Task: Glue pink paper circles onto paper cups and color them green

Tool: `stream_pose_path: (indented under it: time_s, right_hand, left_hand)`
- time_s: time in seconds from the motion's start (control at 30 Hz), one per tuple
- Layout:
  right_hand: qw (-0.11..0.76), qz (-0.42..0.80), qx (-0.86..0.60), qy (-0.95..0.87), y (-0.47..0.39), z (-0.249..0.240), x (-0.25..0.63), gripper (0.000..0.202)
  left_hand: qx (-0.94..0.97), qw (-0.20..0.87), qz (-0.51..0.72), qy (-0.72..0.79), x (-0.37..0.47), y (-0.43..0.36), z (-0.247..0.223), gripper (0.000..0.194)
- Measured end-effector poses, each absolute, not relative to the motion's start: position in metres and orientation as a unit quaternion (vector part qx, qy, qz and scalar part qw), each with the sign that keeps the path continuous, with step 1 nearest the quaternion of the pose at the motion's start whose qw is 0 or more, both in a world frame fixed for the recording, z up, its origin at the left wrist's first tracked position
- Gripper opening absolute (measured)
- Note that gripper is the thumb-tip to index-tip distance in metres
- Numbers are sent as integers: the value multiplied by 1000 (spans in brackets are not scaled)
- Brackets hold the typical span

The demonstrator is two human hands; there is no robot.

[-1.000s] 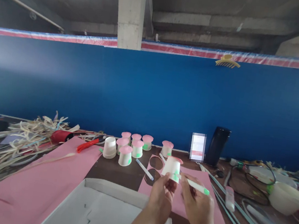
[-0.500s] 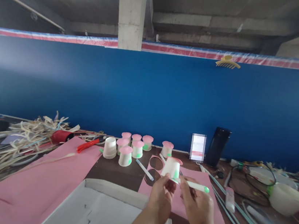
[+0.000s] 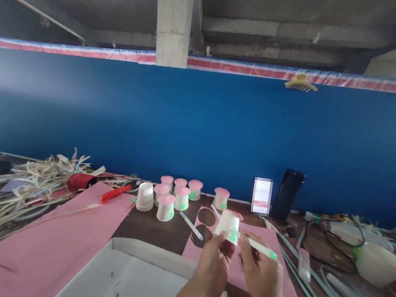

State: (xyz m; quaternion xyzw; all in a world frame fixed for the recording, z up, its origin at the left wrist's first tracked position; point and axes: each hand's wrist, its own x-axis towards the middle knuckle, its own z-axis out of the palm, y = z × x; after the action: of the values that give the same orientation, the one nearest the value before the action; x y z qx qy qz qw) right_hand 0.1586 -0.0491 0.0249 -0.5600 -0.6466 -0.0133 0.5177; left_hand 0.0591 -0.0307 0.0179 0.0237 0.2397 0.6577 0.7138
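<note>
My left hand point(image 3: 215, 258) grips the lower part of an upside-down white paper cup point(image 3: 227, 224), which has a pink paper disc on top. A green patch marks the cup's right side. Between the fingers of my right hand point(image 3: 263, 268) is a white marker pen point(image 3: 258, 246) with a green end, its tip against or very near the green patch. Just beneath both hands lies a pink paper sheet point(image 3: 284, 286) with round holes cut in it. Another marker point(image 3: 191, 226) rests on the table to the left of the held cup.
Several finished-looking cups with pink discs point(image 3: 166, 207) stand at the back, beside plain stacked cups point(image 3: 145, 196). A white box lid point(image 3: 137, 277) lies in front. Red-handled scissors or similar point(image 3: 116, 193) rest on pink paper point(image 3: 42, 245). A black cylinder point(image 3: 288, 194) stands against the blue partition point(image 3: 200, 129).
The marker's tip has shifted slightly up along the cup's side, and the green patch near the rim looks larger. The cup has tilted or turned a little in my left hand.
</note>
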Motion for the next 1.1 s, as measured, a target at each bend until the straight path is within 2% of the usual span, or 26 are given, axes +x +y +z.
stream_pose_path:
  time_s: [0.17, 0.37, 0.8, 1.1]
  right_hand:
    - [531, 7, -552, -642, -46, 22, 159, 39]
    - [537, 21, -550, -640, -45, 22, 161, 39]
    - [484, 18, -571, -663, -56, 32, 158, 44]
    - [509, -3, -562, -652, -52, 30, 158, 41]
  left_hand:
    - [33, 716, 655, 241, 59, -31, 16, 11]
    - [81, 721, 651, 223, 60, -32, 18, 2]
    - [107, 706, 671, 201, 60, -31, 15, 6]
    - [112, 708, 667, 201, 61, -33, 17, 7]
